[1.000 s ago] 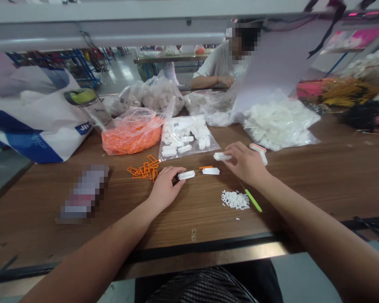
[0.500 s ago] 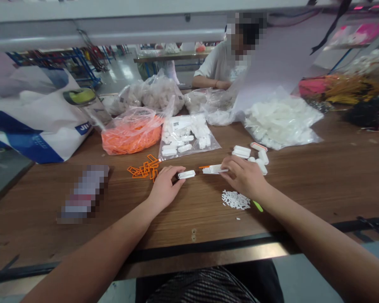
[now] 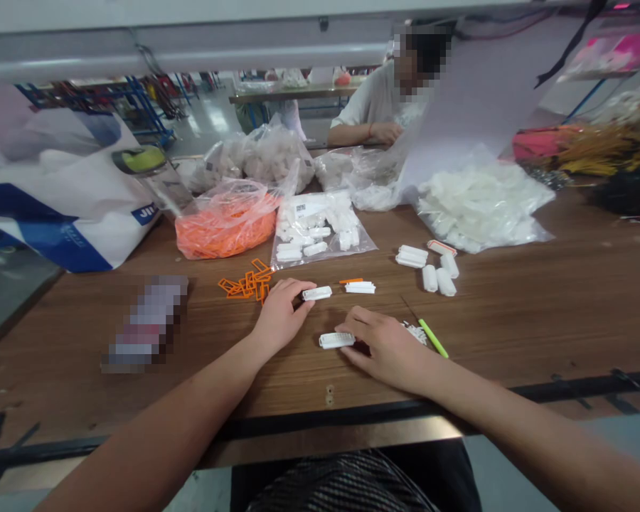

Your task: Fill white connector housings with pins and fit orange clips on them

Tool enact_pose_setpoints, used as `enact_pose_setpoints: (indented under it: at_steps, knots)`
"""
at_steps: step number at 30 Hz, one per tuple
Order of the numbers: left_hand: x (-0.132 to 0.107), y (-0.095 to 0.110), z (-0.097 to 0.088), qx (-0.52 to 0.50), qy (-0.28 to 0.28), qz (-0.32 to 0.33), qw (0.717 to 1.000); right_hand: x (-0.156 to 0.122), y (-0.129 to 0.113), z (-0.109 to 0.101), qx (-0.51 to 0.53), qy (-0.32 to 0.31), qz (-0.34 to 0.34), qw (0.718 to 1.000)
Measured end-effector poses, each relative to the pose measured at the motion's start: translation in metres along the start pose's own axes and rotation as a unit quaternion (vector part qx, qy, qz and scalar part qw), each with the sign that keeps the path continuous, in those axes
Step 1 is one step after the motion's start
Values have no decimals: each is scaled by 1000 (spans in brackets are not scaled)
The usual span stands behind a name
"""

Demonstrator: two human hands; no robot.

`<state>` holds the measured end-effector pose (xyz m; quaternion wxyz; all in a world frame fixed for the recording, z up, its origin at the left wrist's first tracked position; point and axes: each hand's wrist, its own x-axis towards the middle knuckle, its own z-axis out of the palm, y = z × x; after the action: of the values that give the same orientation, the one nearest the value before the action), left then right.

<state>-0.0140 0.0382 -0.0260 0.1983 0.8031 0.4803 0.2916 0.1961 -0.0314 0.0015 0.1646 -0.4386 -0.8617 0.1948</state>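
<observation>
My left hand (image 3: 280, 315) rests on the wooden table (image 3: 538, 320), its fingertips pinching a small white plastic housing (image 3: 316, 293). My right hand (image 3: 387, 348) lies low on the table near me, fingers closed on another white housing (image 3: 337, 340). Just beyond lie a white piece with an orange clip (image 3: 359, 286) and a loose pile of orange clips (image 3: 247, 281). A group of white housings (image 3: 432, 269) sits to the right. Small white bits (image 3: 417, 331) and a green-handled tool (image 3: 432, 337) lie beside my right hand.
Bags line the back: orange clips (image 3: 225, 224), white housings (image 3: 320, 227), white parts (image 3: 477, 203). A white and blue bag (image 3: 69, 192) stands at the left. A blurred packet (image 3: 144, 323) lies left of my hand. A seated person (image 3: 384, 99) works across the table.
My right hand has drawn back from the far white pieces toward me, bringing one white housing along. The left hand has stayed in place on its piece.
</observation>
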Motion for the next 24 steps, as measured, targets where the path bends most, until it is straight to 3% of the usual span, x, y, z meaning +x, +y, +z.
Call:
enact_pose_setpoints:
  at_steps: [6,11,14,17,20,24]
  knots:
    - [3,-1,4,14,21,-7,1000,3,6,3,-40,28,-52,997]
    - [-2,13,-6,10,72,55,996,2,5,3,-22,31,-23,999]
    - [-10,26,-20,-45,1,104,994,0,5,1,-16,29,-23,999]
    - [-17,40,-33,-102,-106,77,986,-1,5,1,-13,26,-32,999]
    - [-22,50,-38,-97,-219,42,970,0,6,0,1,25,-39,999]
    - [-25,50,-30,-112,-232,17,966,0,8,-2,55,54,-20,997]
